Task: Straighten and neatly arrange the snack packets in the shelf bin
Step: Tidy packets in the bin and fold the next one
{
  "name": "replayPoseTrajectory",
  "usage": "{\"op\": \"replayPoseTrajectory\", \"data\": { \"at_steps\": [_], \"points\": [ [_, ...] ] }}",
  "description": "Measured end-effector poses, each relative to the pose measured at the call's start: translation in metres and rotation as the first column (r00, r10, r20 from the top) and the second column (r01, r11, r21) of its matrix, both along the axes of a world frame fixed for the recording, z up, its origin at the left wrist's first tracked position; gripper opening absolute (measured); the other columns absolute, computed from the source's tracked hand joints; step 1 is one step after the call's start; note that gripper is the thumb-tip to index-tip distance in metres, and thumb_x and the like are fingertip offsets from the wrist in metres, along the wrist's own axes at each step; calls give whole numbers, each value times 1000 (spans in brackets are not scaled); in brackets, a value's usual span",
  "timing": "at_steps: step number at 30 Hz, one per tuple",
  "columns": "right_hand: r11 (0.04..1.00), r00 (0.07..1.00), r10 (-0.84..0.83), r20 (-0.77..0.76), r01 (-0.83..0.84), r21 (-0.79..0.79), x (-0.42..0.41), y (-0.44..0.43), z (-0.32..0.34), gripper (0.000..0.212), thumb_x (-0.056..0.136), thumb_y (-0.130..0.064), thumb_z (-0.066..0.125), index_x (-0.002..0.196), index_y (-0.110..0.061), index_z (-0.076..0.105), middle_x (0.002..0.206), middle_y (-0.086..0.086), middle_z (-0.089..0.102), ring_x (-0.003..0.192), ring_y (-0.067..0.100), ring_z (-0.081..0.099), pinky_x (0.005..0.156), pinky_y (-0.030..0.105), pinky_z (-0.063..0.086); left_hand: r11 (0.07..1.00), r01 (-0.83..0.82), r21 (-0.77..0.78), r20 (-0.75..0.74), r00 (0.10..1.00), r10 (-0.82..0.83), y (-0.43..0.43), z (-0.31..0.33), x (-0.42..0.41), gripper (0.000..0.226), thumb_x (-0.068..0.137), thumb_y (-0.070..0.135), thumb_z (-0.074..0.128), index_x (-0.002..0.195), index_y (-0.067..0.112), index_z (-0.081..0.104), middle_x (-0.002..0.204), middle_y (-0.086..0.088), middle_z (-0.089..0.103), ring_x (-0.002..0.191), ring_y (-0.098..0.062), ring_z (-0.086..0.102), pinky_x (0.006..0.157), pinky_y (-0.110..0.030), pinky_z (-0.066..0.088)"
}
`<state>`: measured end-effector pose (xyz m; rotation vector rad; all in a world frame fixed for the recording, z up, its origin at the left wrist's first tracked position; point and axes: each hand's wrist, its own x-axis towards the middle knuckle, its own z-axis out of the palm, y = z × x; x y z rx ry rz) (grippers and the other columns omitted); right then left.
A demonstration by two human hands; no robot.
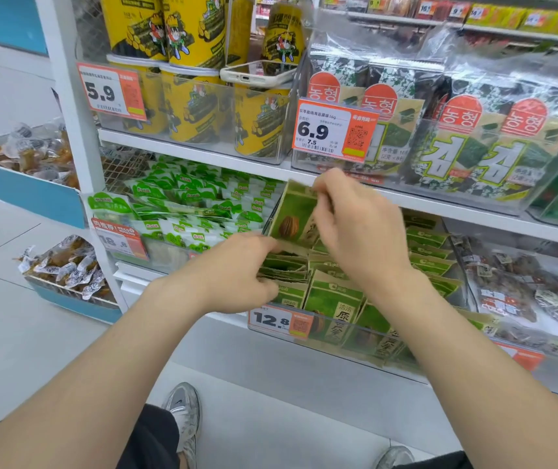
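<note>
A clear shelf bin [345,346] on the lower shelf holds several green-and-tan snack packets [333,301] printed with a nut picture. One packet [293,214] stands lifted and tilted above the rest. My right hand [355,228] pinches its top edge. My left hand [240,275] has its fingers curled at that packet's bottom corner and over the packets at the bin's left side. Further packets [430,252] lie stacked flat behind my right hand, partly hidden by it.
A bin of small green-white packets [196,211] sits to the left, dark bagged snacks [521,292] to the right. The shelf above carries yellow canisters [189,106], a phone [254,74] and seaweed packs [473,143]. Price tags hang on the bin fronts.
</note>
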<state>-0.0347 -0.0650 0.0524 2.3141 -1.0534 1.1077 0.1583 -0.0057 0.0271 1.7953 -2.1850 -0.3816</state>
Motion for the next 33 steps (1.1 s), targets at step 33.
{"op": "replayPoseTrajectory", "data": {
  "at_steps": [33],
  "points": [
    [769, 631, 3, 776, -497, 401, -29, 41, 9, 18, 100, -30, 63, 86, -20, 71, 67, -9, 66, 61, 11, 57, 60, 36, 48, 999, -18, 49, -996, 67, 50, 11, 29, -90, 30, 98, 36, 70, 118, 14, 76, 112, -20, 74, 98, -28, 69, 86, -46, 50]
  ]
}}
